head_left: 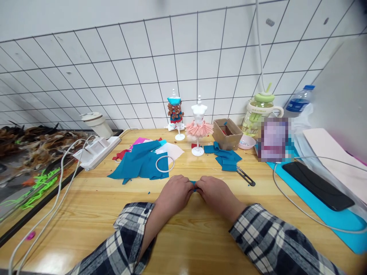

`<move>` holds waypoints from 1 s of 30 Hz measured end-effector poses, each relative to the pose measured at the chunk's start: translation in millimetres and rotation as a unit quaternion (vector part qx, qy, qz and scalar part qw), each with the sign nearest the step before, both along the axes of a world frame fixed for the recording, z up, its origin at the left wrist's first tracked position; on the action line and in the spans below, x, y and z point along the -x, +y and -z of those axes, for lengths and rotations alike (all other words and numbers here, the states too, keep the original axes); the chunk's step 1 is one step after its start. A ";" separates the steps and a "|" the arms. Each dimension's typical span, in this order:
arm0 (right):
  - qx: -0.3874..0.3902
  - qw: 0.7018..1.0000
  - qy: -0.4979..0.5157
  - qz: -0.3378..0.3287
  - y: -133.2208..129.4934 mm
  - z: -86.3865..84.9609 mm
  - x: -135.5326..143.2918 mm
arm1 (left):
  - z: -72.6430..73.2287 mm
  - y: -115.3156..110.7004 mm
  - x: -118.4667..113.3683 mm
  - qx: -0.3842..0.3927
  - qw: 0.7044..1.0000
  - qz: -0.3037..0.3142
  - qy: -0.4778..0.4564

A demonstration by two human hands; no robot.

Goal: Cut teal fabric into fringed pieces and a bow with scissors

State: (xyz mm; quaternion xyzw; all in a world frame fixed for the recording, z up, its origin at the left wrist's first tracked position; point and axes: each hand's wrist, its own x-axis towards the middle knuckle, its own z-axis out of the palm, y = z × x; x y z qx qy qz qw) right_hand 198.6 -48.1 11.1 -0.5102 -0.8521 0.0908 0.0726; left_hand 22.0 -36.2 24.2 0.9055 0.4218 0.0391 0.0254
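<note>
Seen from the head camera, both hands meet at the middle of the pale wooden worktop (86, 214), knuckles up, plaid sleeves behind them. The left hand (174, 195) and the right hand (215, 194) have their fingers curled tightly shut, pinching between them a small scrap of teal fabric (194, 185), of which only a sliver shows where the fingertips touch. The scrap sits low over the worktop, right between the two hands.

Just beyond the left hand lies a large piece of teal cloth (140, 164) with a white ring (164, 164) resting on its right edge. Beyond the right hand lies a smaller heap of teal cloth pieces (226, 157), with black-handled scissors (246, 177) just beside it. Farther back stand a small white mannequin in a pink pleated skirt (198, 128) and a second small mannequin dressed in teal and brown (175, 110), near a brown cardboard box (228, 133). A white power strip (96, 151) lies to the left.
</note>
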 end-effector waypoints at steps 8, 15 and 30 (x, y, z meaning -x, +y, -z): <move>-0.021 1.000 -0.001 0.002 0.2 1.2 -0.5 | -1.8 -2.2 -1.0 0.009 1.000 -0.001 -0.012; -0.022 1.000 0.000 0.009 -0.2 2.6 -0.9 | 1.3 0.4 -0.2 0.012 1.000 -0.005 -0.021; -0.009 1.000 0.000 0.020 0.1 -1.9 -3.0 | 1.0 1.1 -1.2 0.009 1.000 0.006 -0.011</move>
